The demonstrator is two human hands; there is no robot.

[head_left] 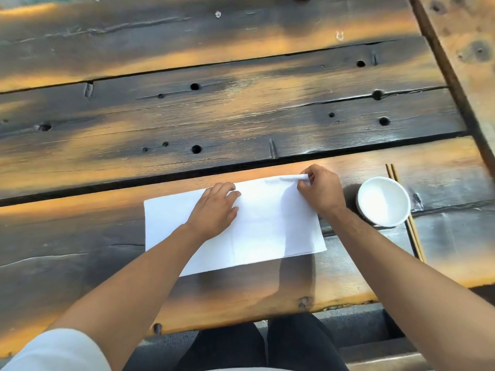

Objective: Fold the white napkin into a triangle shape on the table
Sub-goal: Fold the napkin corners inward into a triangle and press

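A white napkin (262, 231) lies flat as a wide rectangle on the dark wooden table (241, 116), close to the near edge. My left hand (214, 207) rests palm down on the napkin's upper middle, fingers together, pressing it to the wood. My right hand (321, 191) pinches the napkin's far right corner between thumb and fingers; that corner is lifted slightly and curls off the table. The napkin's left half and near edge lie flat.
A white bowl (383, 201) stands just right of the napkin, near my right wrist. A pair of wooden chopsticks (407, 218) lies beside and partly under the bowl. The table's near edge (241, 319) runs above my legs.
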